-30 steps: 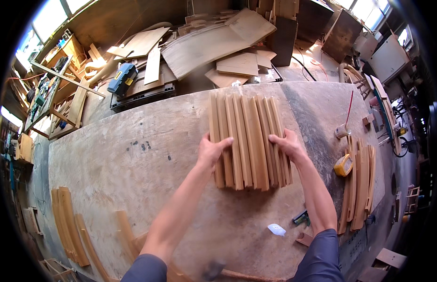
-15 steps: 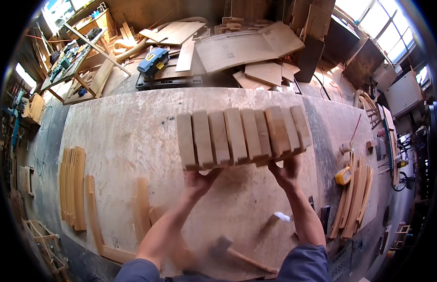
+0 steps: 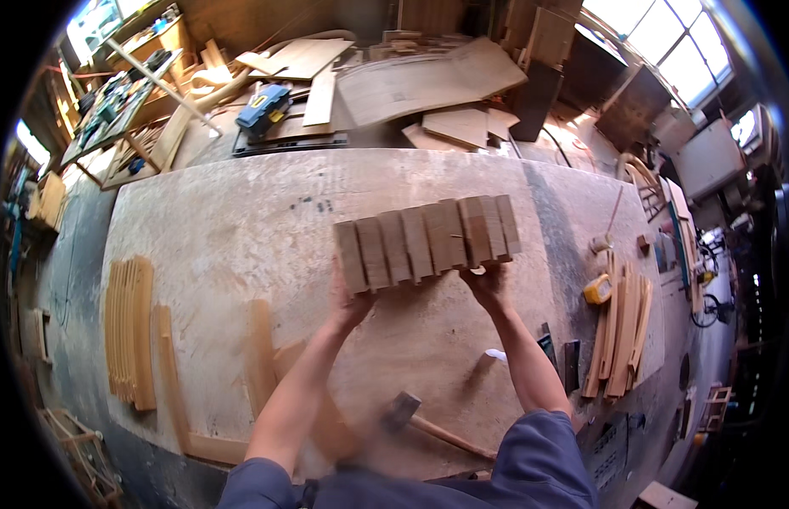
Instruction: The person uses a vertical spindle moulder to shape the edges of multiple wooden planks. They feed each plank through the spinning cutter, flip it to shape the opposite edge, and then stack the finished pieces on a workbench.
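Observation:
A row of several brown wooden pieces (image 3: 424,242), standing side by side with their end faces toward me, is held over the middle of the large worktable (image 3: 233,220). My left hand (image 3: 350,299) grips its left end, with the fingers partly hidden behind the wood. At the lower edge near the right end, my right hand (image 3: 489,284) is closed around the pieces, its thumb showing. Whether the row touches the tabletop is hard to tell. Nearer to me lies a hammer (image 3: 403,411) with a wooden handle.
Slatted wooden strips (image 3: 129,335) lie stacked on the left, with another bundle (image 3: 619,331) on the right. Beside that bundle sit a yellow tape measure (image 3: 596,289) and a small cup (image 3: 600,244) holding a stick. Beyond the table are plywood sheets (image 3: 428,81) and a blue toolbox (image 3: 263,110).
The row of wooden pieces looks smaller now, lowered toward the tabletop, and its right end has shifted left. Both hands keep hold of it; my left hand now sits higher along its end.

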A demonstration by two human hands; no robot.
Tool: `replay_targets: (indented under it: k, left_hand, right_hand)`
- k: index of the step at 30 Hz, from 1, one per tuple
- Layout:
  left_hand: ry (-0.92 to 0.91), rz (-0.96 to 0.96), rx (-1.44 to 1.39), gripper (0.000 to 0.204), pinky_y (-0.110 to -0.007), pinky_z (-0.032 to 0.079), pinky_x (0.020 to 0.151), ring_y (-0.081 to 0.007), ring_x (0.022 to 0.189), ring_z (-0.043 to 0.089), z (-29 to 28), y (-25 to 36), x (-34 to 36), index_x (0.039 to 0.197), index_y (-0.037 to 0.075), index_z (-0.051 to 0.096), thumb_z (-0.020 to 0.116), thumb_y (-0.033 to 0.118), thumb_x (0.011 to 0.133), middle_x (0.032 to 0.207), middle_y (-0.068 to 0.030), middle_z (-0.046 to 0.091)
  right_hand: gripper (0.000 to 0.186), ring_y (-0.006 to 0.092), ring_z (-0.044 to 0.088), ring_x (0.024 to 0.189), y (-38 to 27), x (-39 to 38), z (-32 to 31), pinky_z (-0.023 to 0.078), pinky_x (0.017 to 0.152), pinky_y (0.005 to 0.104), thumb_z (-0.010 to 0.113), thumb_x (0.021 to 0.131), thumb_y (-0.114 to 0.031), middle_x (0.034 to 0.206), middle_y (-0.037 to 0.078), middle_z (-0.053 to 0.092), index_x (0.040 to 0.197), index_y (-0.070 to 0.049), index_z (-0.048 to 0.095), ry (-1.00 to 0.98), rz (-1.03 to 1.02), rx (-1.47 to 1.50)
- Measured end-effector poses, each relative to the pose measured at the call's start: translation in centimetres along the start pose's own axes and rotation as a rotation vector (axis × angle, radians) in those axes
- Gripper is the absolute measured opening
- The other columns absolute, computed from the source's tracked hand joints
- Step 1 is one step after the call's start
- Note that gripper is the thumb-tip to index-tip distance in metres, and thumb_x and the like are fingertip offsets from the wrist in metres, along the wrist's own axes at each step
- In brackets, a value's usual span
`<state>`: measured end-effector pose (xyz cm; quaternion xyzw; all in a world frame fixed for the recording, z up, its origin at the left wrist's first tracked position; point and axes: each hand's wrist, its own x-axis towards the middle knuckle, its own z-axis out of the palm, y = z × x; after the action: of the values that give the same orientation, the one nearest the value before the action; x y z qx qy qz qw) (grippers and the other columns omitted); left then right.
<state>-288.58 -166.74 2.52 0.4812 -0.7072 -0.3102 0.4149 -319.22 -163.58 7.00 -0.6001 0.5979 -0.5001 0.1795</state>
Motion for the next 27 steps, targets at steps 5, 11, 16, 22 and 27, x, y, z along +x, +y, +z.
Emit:
replay_targets:
  k: [5, 11, 16, 22, 27]
  left_hand:
    - [0.034, -0.035, -0.226, 0.058, -0.044, 0.053, 0.094, -0.0356, 0.110, 0.065, 0.8, -1.1, 0.1, 0.128, 0.005, 0.062, 0.089, 0.013, 0.077, 0.121, -0.0168, 0.065]
    - [0.087, -0.018, -0.208, 0.049, -0.041, 0.056, 0.088, -0.0306, 0.105, 0.070, 0.0, 0.5, 0.4, 0.123, 0.005, 0.066, 0.088, 0.011, 0.079, 0.114, -0.0139, 0.071]
    - [0.028, -0.071, -0.255, 0.048, -0.037, 0.058, 0.088, -0.0215, 0.105, 0.070, -0.5, 1.6, 0.8, 0.127, 0.005, 0.066, 0.088, 0.011, 0.085, 0.116, -0.0083, 0.072]
    - [0.103, -0.029, -0.270, 0.039, -0.039, 0.058, 0.080, -0.0244, 0.095, 0.072, -0.5, 2.2, 1.5, 0.117, 0.006, 0.070, 0.087, 0.011, 0.083, 0.107, -0.0103, 0.074]
    - [0.045, -0.114, -0.312, 0.033, -0.035, 0.059, 0.080, -0.0204, 0.096, 0.071, -0.5, 1.7, 2.1, 0.117, 0.006, 0.072, 0.083, 0.007, 0.086, 0.104, -0.0080, 0.074]
  right_hand:
    - [0.033, 0.0178, 0.075, 0.094, -0.5, 0.3, 0.0, 0.059, 0.081, 0.0354, 0.086, 0.078, -0.007, 0.101, 0.011, 0.078, 0.108, -0.003, 0.075, 0.003, 0.022, 0.076]
    - [0.036, 0.0203, 0.074, 0.095, -1.6, 0.9, -0.1, 0.058, 0.083, 0.0359, 0.085, 0.079, -0.007, 0.104, 0.010, 0.077, 0.113, -0.003, 0.073, -0.009, 0.003, 0.058]
    - [0.037, 0.0213, 0.074, 0.096, -1.6, 1.1, 0.4, 0.058, 0.083, 0.0363, 0.086, 0.079, -0.007, 0.105, 0.011, 0.076, 0.113, -0.003, 0.072, 0.046, -0.005, 0.080]
    - [0.045, 0.0220, 0.074, 0.094, 0.0, 1.1, 1.3, 0.058, 0.081, 0.0374, 0.087, 0.079, -0.011, 0.106, 0.013, 0.076, 0.119, -0.001, 0.067, 0.086, -0.008, 0.097]
    - [0.048, 0.0192, 0.072, 0.093, 2.1, 1.8, 0.9, 0.057, 0.079, 0.0337, 0.086, 0.079, -0.007, 0.104, 0.009, 0.075, 0.122, -0.003, 0.066, 0.074, -0.041, -0.038]
